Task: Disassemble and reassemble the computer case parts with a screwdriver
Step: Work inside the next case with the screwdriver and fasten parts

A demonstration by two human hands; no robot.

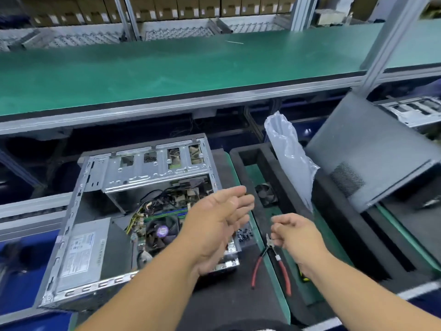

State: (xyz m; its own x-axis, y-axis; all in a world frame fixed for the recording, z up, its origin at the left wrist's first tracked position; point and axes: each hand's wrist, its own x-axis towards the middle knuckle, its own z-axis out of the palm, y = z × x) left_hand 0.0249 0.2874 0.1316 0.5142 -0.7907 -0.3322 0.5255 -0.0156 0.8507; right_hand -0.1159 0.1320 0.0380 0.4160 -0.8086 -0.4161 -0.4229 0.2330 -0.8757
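Computer case (133, 218) open below; left hand (214, 225) flat, fingers straight; right hand (296, 235) loosely curled, empty, above red-handled pliers (269, 263)

An open computer case (133, 218) lies on its side, fan and wiring exposed. The left hand (214, 225) hovers flat above it; the right hand (296, 237), fingers loosely curled, hangs over red-handled pliers (272, 263) beside a plastic bag (288, 158)
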